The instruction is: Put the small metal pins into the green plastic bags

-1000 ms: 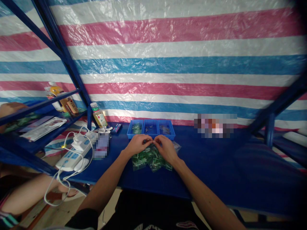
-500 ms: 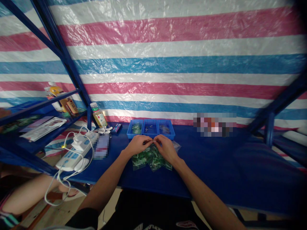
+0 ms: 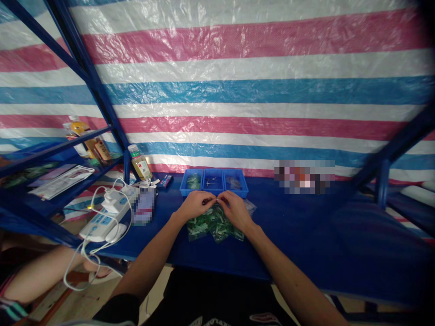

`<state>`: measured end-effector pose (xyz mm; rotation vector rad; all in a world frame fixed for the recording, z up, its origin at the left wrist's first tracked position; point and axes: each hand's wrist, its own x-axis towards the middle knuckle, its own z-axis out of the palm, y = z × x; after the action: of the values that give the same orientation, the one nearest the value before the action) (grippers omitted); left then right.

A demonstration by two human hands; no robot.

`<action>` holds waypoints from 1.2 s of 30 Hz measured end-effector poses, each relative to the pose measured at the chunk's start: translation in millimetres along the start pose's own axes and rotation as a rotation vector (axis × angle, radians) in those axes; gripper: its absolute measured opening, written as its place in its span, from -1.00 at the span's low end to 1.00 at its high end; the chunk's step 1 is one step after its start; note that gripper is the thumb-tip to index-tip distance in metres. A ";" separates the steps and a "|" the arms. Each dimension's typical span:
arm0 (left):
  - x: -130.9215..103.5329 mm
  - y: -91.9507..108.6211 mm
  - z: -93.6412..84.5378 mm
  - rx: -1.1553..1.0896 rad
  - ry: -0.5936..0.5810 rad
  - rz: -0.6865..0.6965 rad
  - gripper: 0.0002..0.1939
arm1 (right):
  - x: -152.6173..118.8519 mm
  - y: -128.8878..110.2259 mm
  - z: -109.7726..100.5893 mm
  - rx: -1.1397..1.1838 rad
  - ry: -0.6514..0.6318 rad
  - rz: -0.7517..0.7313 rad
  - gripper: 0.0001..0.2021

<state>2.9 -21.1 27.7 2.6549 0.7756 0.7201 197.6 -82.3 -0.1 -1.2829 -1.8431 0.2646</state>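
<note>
My left hand (image 3: 198,204) and my right hand (image 3: 234,208) meet at the fingertips, both pinched closed. A small thin item, too small to name, shows between their fingertips. Just below lie clear plastic bags (image 3: 220,229) filled with small green pieces, partly hidden by my hands. Behind my hands stands a blue three-part tray (image 3: 213,192). Its left compartment holds greenish pieces (image 3: 194,181), the middle one a few thin dark metal bits (image 3: 211,181), the right one clear plastic bits (image 3: 233,183). An empty-looking clear bag (image 3: 250,207) lies beside my right hand.
The blue table (image 3: 306,235) runs along a striped tarp (image 3: 238,99). On the left are a white power strip (image 3: 102,222) with loose cables, a capped jar (image 3: 140,165), a small box (image 3: 166,181) and a blurred-out item (image 3: 144,207). Another person's leg (image 3: 44,274) shows at lower left.
</note>
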 end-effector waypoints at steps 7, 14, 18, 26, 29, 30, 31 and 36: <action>0.2 -0.1 -0.7 0.002 0.001 0.005 -0.76 | 0.2 0.2 -0.3 0.000 -0.005 -0.002 -0.87; 0.1 0.9 -0.4 -0.012 0.019 0.007 -0.75 | 0.5 0.5 -0.1 -0.024 -0.007 -0.015 -0.85; 0.7 2.2 -1.2 -0.016 0.018 0.009 -0.74 | 0.7 3.7 2.1 -0.066 -0.001 -0.008 -0.81; 0.4 2.4 -1.5 -0.010 0.034 0.006 -0.76 | 0.5 11.5 6.2 -0.158 0.025 0.054 -0.74; -0.3 1.3 -1.2 0.001 0.041 0.002 -0.75 | -0.5 8.0 4.1 -0.049 0.019 0.030 -0.87; -0.5 1.0 -1.3 0.006 0.044 -0.001 -0.75 | -0.9 6.6 3.5 -0.018 0.020 0.017 -0.91; -0.7 0.8 -1.4 0.010 0.047 -0.004 -0.75 | -1.2 5.4 3.1 0.001 0.020 0.005 -0.90; -0.7 0.9 -1.6 0.017 0.039 -0.010 -0.76 | -1.6 3.1 2.5 -0.014 0.004 -0.016 -0.86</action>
<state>1.8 -22.1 29.1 2.6573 0.8084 0.7684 198.1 -81.6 -4.4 -1.2770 -1.8540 0.2401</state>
